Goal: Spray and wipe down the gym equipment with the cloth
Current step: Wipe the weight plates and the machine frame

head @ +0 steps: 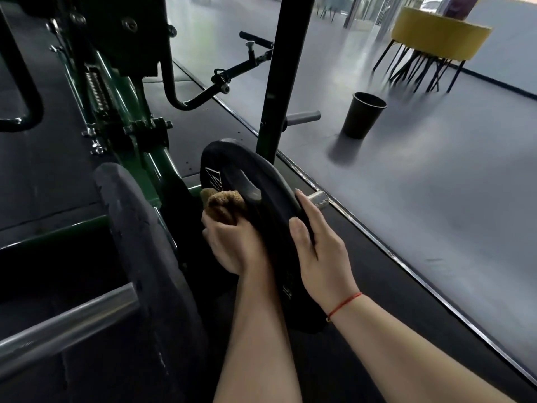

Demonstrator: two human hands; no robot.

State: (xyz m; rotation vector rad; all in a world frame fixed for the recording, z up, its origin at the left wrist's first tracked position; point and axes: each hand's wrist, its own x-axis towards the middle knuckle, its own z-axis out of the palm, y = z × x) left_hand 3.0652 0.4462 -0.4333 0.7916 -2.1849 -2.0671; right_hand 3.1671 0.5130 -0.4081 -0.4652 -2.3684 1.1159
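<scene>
A black weight plate point(232, 175) stands on edge on a short steel peg point(319, 199) in the middle of the view. My left hand point(232, 245) grips a bunched brown cloth point(223, 205) and holds it against the plate's left face. My right hand point(318, 251) holds the plate's near rim, thumb on the left side and fingers curled over the right. No spray bottle is in view.
A larger worn plate point(139, 245) on a steel bar point(66, 327) stands at the left, beside a green machine frame point(122, 91). A black upright post point(282, 71) rises behind the plate. On the grey floor are a black bin point(361, 114) and a yellow stool point(436, 36).
</scene>
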